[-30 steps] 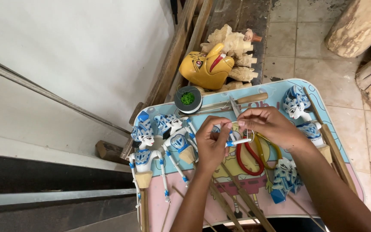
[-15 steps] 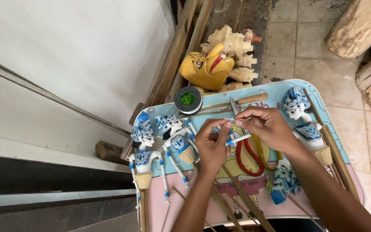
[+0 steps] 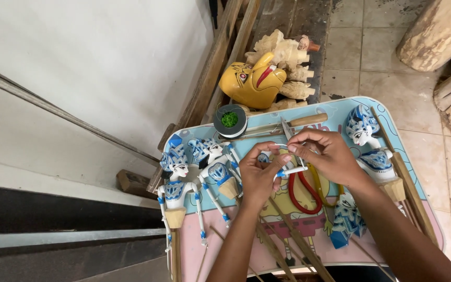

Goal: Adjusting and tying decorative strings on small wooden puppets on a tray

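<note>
We are pinching a small white puppet arm [image 3: 292, 170] between both hands, left hand [image 3: 259, 177] and right hand [image 3: 324, 156], above the bench [image 3: 335, 112]. Several painted puppets [image 3: 176, 180] are lying finished around it; this arm is looking still unattached, beside the red-handled scissors [image 3: 301, 196].

We are seeing the scene in soft, even daylight, bright without any harsh glare. The white wall [image 3: 95, 62] is reflecting light gently, while a dark band is lying in deep shade at the lower left. The hands are casting only faint shadows on the tray [image 3: 340, 112]. Focus is staying sharp across the middle; straight edges are bowing slightly toward the corners, and the log [image 3: 437, 31] is looking a little softer.
</note>
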